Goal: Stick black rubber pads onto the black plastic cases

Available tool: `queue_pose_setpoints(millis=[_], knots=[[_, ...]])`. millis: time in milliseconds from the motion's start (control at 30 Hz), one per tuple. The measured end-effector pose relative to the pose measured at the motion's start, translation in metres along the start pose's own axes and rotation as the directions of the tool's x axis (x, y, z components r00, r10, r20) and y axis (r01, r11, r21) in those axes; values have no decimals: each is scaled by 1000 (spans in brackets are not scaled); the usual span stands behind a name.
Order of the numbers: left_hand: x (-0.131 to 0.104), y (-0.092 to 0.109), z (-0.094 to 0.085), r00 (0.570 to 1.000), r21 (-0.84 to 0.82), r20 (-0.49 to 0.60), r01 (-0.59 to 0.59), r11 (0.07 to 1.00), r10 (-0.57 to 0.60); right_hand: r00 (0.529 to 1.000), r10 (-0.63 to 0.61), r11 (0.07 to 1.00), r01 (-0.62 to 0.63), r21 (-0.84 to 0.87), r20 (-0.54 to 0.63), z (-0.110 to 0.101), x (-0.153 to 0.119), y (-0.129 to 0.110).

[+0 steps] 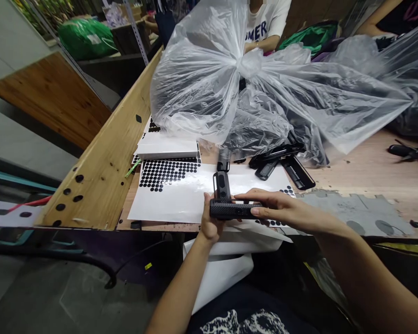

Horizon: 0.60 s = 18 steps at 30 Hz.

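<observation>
Both my hands grip a black textured plastic case (235, 210), held level just above the front edge of the table. My left hand (211, 222) is closed on its left end. The fingers of my right hand (278, 208) lie along its top and front at the right end. Right behind it, a similar black case (223, 186) lies on a white sheet (170, 202) bearing rows of round black stickers (167, 172). Another black piece (223, 160) lies farther back. More black parts (277, 155) are heaped to the right, with an open black shell (298, 172) among them.
A large clear plastic bag (202, 69) fills the back of the table. A wooden board (101, 153) walls the left side. White stacked sheets (169, 147) lie near it. Pliers-like tools (413, 152) lie at right, beyond a grey mat (355, 213). A person (268, 23) sits opposite.
</observation>
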<state>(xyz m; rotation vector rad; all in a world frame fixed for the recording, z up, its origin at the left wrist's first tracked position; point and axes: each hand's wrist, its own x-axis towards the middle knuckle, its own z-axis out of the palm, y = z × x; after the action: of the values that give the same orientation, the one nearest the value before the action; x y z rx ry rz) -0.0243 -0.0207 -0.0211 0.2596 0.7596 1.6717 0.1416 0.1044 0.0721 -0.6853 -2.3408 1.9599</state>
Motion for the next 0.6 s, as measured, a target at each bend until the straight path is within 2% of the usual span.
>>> queue_pose_setpoints(millis=[67, 133, 233, 333, 400, 467, 500, 533, 600], knots=[[-1, 3, 0, 999, 4, 53, 10, 1000, -10, 999, -17, 1000, 16, -18, -36, 0, 2, 0], [-2, 6, 0, 989, 70, 140, 48, 996, -58, 988, -21, 1000, 24, 19, -151, 3, 8, 0], [-5, 7, 1, 975, 219, 208, 38, 975, -85, 922, -88, 991, 120, 63, -376, 11, 18, 1], [-6, 7, 1, 983, 300, 172, 11, 954, -65, 848, -157, 983, 185, 6, -505, 8, 20, 5], [-6, 7, 2, 989, 307, 132, 16, 952, -60, 777, -147, 988, 83, -131, -613, -6, 12, 14], [-5, 7, 4, 994, 284, 101, 19, 959, -50, 670, -129, 925, -185, -332, -731, -26, -2, 31], [-5, 7, 4, 995, 268, 96, 13, 963, -41, 649, -123, 836, -340, -431, -751, -37, -9, 41], [-4, 7, 5, 995, 251, 95, 4, 968, -29, 674, -106, 733, -444, -516, -731, -46, -15, 53], [-4, 8, 6, 995, 218, 102, -17, 976, -5, 723, -66, 593, -526, -609, -688, -60, -25, 75]])
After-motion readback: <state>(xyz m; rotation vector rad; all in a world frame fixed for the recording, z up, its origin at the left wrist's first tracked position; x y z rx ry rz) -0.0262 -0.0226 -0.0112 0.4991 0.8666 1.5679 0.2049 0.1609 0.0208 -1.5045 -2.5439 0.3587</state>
